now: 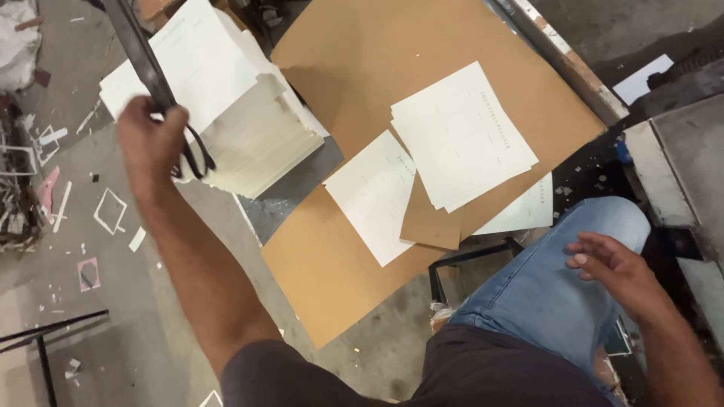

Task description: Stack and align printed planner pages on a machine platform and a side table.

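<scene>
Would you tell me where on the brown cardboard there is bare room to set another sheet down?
The brown cardboard is bare along its top, above the larger white sheets, and at its near corner below the smaller sheet. The middle is crowded with overlapping sheets. The tall paper stack by the left hand fills the left side.

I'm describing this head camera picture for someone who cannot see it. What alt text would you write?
A person's left hand grips a dark metal lever beside a thick stack of cream paper, while the right hand hovers open above a knee in blue jeans. Loose printed sheets lie on brown cardboard ahead.
</scene>
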